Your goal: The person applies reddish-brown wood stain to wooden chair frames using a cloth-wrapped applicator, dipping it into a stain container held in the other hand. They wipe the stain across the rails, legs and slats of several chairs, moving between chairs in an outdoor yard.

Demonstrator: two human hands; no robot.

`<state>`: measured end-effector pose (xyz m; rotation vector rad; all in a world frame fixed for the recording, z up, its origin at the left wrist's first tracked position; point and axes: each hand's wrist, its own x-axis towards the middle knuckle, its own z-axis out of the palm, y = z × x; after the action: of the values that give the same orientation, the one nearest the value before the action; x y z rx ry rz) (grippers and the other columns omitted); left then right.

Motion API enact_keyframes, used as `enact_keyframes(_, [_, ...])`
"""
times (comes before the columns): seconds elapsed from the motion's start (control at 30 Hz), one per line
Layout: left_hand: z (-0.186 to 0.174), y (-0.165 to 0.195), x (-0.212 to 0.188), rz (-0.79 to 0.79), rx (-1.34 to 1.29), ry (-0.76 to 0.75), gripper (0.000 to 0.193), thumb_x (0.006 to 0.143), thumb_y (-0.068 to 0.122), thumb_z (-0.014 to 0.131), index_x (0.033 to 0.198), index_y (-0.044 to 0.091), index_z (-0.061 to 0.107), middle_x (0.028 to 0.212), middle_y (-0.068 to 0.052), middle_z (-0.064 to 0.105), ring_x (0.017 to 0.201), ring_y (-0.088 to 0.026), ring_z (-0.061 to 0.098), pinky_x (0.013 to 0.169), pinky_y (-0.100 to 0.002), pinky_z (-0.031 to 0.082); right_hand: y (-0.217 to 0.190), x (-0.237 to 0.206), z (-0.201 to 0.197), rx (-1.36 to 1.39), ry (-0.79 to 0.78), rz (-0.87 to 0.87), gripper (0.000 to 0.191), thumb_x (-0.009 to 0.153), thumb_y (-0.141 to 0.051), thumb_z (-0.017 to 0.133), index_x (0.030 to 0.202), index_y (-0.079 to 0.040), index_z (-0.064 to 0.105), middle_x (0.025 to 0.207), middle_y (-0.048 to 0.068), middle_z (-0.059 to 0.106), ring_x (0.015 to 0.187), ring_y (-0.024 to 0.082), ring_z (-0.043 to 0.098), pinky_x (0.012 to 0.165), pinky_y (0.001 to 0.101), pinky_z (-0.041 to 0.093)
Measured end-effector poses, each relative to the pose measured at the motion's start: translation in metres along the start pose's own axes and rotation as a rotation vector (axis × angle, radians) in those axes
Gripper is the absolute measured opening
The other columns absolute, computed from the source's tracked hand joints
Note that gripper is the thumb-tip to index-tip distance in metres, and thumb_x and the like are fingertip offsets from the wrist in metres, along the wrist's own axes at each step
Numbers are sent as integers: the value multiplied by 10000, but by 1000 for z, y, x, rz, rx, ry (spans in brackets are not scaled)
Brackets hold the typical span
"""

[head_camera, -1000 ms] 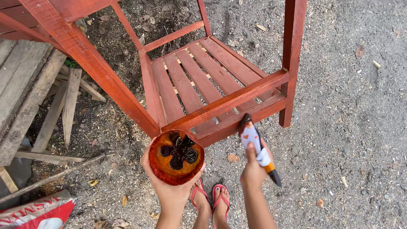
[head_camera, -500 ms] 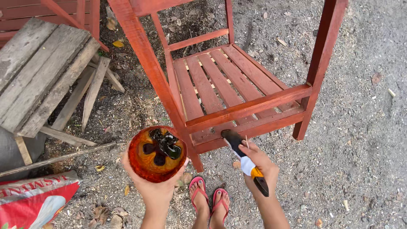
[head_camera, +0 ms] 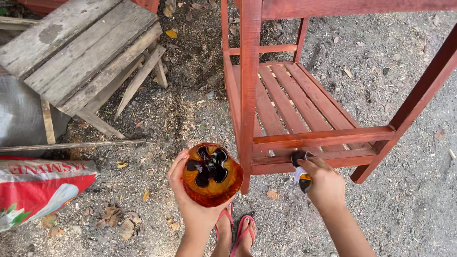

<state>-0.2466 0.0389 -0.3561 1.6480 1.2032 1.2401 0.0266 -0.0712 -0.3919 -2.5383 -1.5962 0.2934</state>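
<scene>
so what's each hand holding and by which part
Left hand cups the stain cup from below and the side. Right hand grips the brush by its handle.

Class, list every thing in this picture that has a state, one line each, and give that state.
Cut bottle base: upright in left hand, holding dark liquid.
Paintbrush: gripped by right hand, bristles against the lower rail.
Red wooden rack: standing on gravel, stained red.
Grey wooden bench: unpainted, weathered.
Red and white sack: lying flat on the ground.
</scene>
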Motion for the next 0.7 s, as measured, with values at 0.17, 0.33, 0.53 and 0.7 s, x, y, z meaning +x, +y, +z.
enact_keyframes(0.17, [-2, -3, -2, -30, 14, 14, 1165, 488, 222, 1007, 1461, 66, 386, 1516, -164, 418, 1435, -322, 442, 1219, -452, 388, -31, 7, 41, 238, -27, -208, 582, 637, 0, 720, 1171, -232, 745, 1261, 65, 705, 1116, 289, 690, 895, 419, 582])
enact_keyframes(0.33, [3, -4, -10, -34, 80, -20, 1171, 480, 218, 1020, 1454, 57, 391, 1489, -166, 411, 1416, -353, 417, 1197, -465, 390, 12, 13, 17, 196, -198, -263, 624, 601, -24, 772, 1189, -230, 725, 1272, 28, 708, 1045, 279, 701, 827, 427, 585])
enact_keyframes(0.53, [17, 8, -17, -35, 103, 35, 1119, 482, 242, 996, 1430, 79, 426, 1477, -157, 438, 1400, -353, 444, 1188, -487, 391, 56, 9, -29, -55, -157, 116, 583, 677, -91, 818, 1215, -296, 728, 1189, 13, 744, 956, 276, 743, 856, 398, 608])
enact_keyframes(0.7, [43, 23, -30, 2, 163, 35, 1075, 508, 285, 993, 1412, 88, 445, 1455, -147, 473, 1397, -350, 459, 1189, -513, 344, 0, 4, 8, 339, -53, -263, 598, 592, -19, 762, 1158, -211, 738, 1189, 88, 741, 1023, 329, 727, 854, 416, 584])
